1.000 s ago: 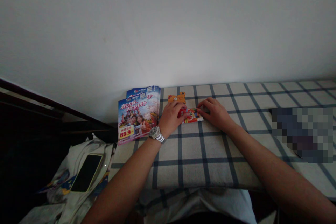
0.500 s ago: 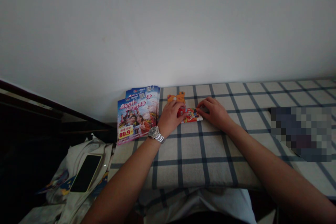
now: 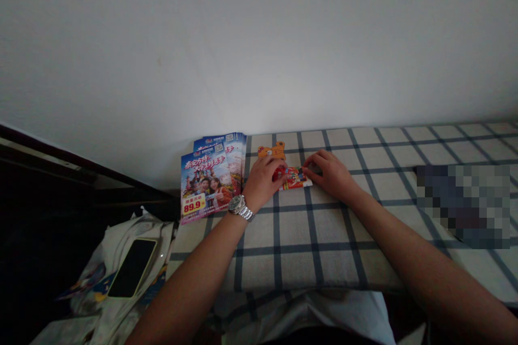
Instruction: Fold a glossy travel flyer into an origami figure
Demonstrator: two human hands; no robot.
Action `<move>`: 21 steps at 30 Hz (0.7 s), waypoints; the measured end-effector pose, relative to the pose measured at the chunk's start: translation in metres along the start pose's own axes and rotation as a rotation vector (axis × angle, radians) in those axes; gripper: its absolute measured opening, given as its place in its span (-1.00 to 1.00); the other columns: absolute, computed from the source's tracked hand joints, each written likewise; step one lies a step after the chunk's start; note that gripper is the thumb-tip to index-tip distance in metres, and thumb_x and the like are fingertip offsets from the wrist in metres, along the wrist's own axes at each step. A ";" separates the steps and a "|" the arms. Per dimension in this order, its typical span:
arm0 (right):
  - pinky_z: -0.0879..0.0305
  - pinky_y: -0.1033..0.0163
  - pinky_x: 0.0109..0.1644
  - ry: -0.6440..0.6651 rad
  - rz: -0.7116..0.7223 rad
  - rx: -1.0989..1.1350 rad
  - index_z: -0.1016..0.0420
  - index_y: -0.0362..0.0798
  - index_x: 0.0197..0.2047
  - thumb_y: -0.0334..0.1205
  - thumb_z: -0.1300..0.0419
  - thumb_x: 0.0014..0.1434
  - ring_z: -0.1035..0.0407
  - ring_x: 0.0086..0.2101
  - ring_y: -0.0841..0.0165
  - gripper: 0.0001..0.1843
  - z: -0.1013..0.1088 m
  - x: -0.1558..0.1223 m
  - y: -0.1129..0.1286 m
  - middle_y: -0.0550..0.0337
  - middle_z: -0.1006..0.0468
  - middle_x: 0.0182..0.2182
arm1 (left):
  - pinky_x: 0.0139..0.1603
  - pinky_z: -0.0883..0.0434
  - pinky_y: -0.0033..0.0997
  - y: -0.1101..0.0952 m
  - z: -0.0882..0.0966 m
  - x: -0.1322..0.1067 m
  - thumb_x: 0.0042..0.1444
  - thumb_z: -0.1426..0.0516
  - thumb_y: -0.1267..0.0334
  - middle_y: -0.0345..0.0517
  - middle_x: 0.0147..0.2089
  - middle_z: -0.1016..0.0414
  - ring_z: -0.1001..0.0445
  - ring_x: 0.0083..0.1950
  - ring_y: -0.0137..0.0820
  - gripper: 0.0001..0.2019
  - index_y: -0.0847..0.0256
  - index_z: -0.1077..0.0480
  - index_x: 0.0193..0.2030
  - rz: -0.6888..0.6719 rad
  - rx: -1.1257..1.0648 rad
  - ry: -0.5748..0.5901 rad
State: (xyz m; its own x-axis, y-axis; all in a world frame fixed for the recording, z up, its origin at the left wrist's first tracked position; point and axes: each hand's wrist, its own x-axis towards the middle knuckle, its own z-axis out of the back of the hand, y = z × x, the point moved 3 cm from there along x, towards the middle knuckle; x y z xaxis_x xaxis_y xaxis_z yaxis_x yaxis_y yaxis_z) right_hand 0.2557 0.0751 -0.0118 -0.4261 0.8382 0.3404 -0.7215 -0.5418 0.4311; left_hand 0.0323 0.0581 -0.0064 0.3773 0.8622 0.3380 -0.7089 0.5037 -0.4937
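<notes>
Between the two hands, on the far half of the table, lies a small, glossy, red rectangular packet printed with colourful cartoon figures point(image 3: 298, 177). As far as it shows, its long axis runs from left to right, roughly along the table's near edge, with the right end tipped slightly toward the wall. The hands face each other along that axis, one at either end.

The left hand point(image 3: 264, 179) is the nearer, overlapping the packet: its thumb lies across the left end and its fingers curl over beyond, seeming to grip it there, though the hand hides that end. The right hand point(image 3: 329, 173) reaches only the upper right corner, where thumb and forefinger appear to pinch the edge; the rest of the packet's right side is uncovered.

Just behind the left hand shows a flat, orange, bear-shaped piece point(image 3: 272, 150); whether it joins the packet is hidden. A round-faced, silver metal wristwatch point(image 3: 240, 207) circles the left wrist. Beside that hand sits a pile of blue and pink printed paper leaflets point(image 3: 210, 183). Everything so far rests on, or is held above, a pale cloth with dark blue checks point(image 3: 295, 226).
</notes>
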 end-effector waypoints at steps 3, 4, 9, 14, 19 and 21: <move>-0.35 0.05 -0.02 0.000 0.002 -0.001 -0.54 0.02 -0.12 -0.14 -0.26 0.35 -0.43 -0.14 0.14 -0.89 0.000 0.000 0.000 0.07 -0.51 -0.19 | 0.19 -0.44 -0.03 0.000 0.000 0.000 0.25 -0.31 0.27 -0.05 0.03 -0.49 -0.46 0.11 -0.16 -0.82 0.11 -0.50 -0.03 0.000 -0.001 0.002; -0.35 0.05 -0.02 0.000 0.001 -0.002 -0.54 0.02 -0.12 -0.14 -0.26 0.35 -0.43 -0.14 0.14 -0.89 0.000 0.000 0.000 0.07 -0.51 -0.19 | 0.18 -0.44 -0.03 0.000 -0.001 0.000 0.25 -0.31 0.27 -0.05 0.02 -0.49 -0.46 0.11 -0.16 -0.82 0.11 -0.50 -0.03 0.001 0.000 0.003; -0.35 0.06 -0.03 0.001 -0.001 0.009 -0.54 0.03 -0.12 -0.14 -0.25 0.36 -0.44 -0.13 0.14 -0.89 0.001 0.000 0.001 0.06 -0.51 -0.19 | 0.17 -0.44 -0.04 0.000 0.000 0.000 0.25 -0.31 0.25 -0.05 0.01 -0.50 -0.46 0.11 -0.15 -0.81 0.12 -0.50 -0.02 0.006 -0.003 0.002; -0.35 0.06 -0.03 -0.011 -0.002 0.017 -0.52 0.04 -0.12 -0.14 -0.26 0.35 -0.44 -0.12 0.14 -0.89 0.001 -0.001 0.000 0.08 -0.52 -0.18 | 0.16 -0.44 -0.04 -0.002 0.001 0.001 0.23 -0.32 0.27 -0.05 0.00 -0.50 -0.46 0.10 -0.15 -0.81 0.11 -0.51 -0.03 0.009 -0.002 0.005; -0.35 0.07 -0.06 -0.015 -0.002 0.017 -0.53 0.04 -0.16 -0.13 -0.27 0.34 -0.44 -0.15 0.15 -0.89 0.001 -0.001 -0.002 0.08 -0.52 -0.20 | 0.16 -0.45 -0.03 -0.003 0.001 0.002 0.23 -0.32 0.27 -0.06 -0.01 -0.50 -0.46 0.11 -0.14 -0.84 0.11 -0.51 -0.06 0.010 0.006 0.010; -0.36 0.07 -0.07 -0.017 -0.003 0.018 -0.54 0.04 -0.18 -0.12 -0.28 0.34 -0.45 -0.15 0.15 -0.89 0.001 -0.001 -0.002 0.08 -0.53 -0.20 | 0.15 -0.45 -0.03 -0.003 0.000 0.001 0.24 -0.31 0.28 -0.06 -0.01 -0.49 -0.47 0.10 -0.15 -0.85 0.10 -0.51 -0.07 0.001 0.010 0.011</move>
State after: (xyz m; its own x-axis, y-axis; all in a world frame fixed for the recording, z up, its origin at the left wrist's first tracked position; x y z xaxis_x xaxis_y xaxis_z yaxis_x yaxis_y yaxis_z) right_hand 0.2577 0.0754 -0.0121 -0.4147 0.8387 0.3531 -0.7125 -0.5406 0.4473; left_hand 0.0349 0.0576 -0.0039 0.3831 0.8634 0.3282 -0.7151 0.5021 -0.4863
